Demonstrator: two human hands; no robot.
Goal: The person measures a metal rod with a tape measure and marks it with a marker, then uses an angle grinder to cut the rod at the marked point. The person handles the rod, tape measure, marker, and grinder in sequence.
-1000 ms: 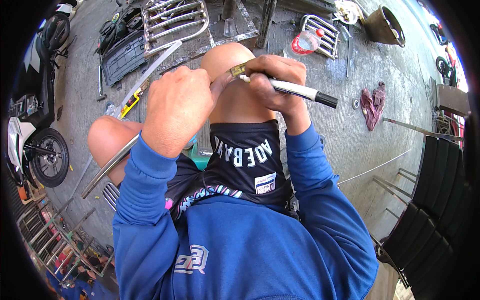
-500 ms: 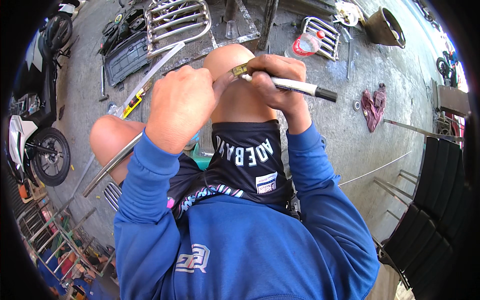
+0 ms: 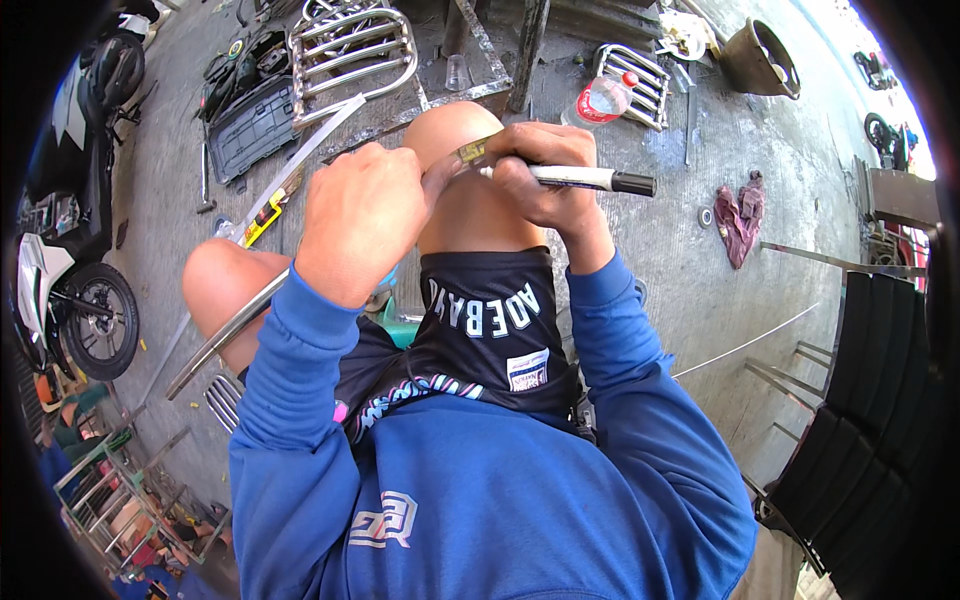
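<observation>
Over my raised knee, my left hand (image 3: 365, 215) is closed, its thumb against a short stretch of yellow measuring tape (image 3: 472, 152). A shiny metal tube (image 3: 225, 335) comes out beneath that wrist and slants down to the left; my hand hides its upper part and seems closed round it. My right hand (image 3: 550, 175) grips a white marker (image 3: 585, 177), black end pointing right and its tip near the tape. The fingers of this hand also touch the tape's right end.
Ahead lie bent chrome tube racks (image 3: 355, 60), an open black tool case (image 3: 250, 125) and a clear bottle (image 3: 600, 100). A long flat strip (image 3: 300, 150) lies at left near a motorcycle (image 3: 95, 310). To the right are a purple rag (image 3: 740, 220), a bucket (image 3: 758, 60) and black seats (image 3: 850, 400).
The marker has shifted slightly left and sits more level, its tip still by the tape. My left hand keeps nearly the same place. The whole view has tilted a little.
</observation>
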